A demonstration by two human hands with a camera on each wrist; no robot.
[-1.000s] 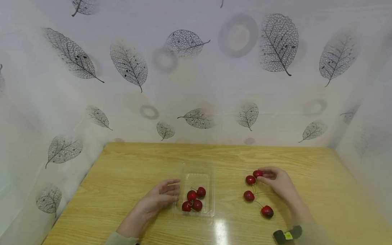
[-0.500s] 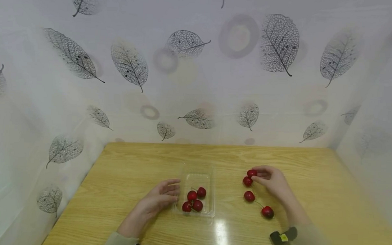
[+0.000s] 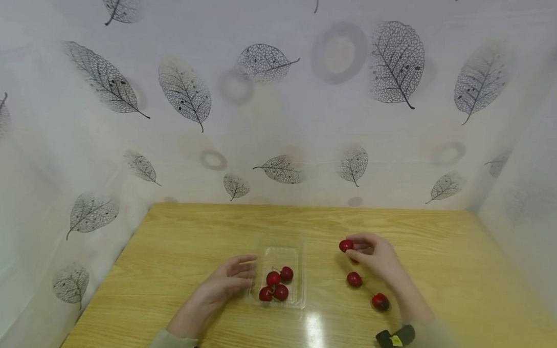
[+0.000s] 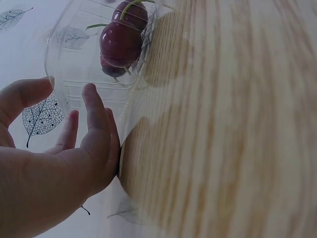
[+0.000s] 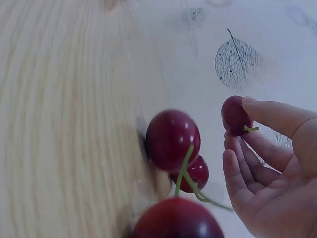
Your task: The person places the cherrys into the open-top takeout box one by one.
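Note:
My right hand point(image 3: 378, 257) pinches a dark red cherry point(image 3: 346, 245) between thumb and fingertips; in the right wrist view this cherry point(image 5: 236, 116) shows a short green stem and is raised off the table. Partly hidden below that hand is a second cherry point(image 3: 355, 260). Nearer to me lie two more, one cherry point(image 3: 354, 279) and a darker-tipped cherry point(image 3: 380, 302). A clear plastic box point(image 3: 281, 255) holds several cherries point(image 3: 273, 279) in its near half. At its left side rests my left hand point(image 3: 226, 282), fingers relaxed, thumb tip point(image 4: 48, 84) right at the rim.
The box stands mid-table on a wood-grain tabletop point(image 3: 189, 232). Pale sheeting with a leaf print point(image 3: 280, 118) rises behind the table and along both sides. Each wrist wears a dark strapped device, such as the right wrist camera point(image 3: 394, 338).
My right hand has moved left toward the box with the pinched cherry, which has come away from the cherry beside it. The left hand and the box have stayed put.

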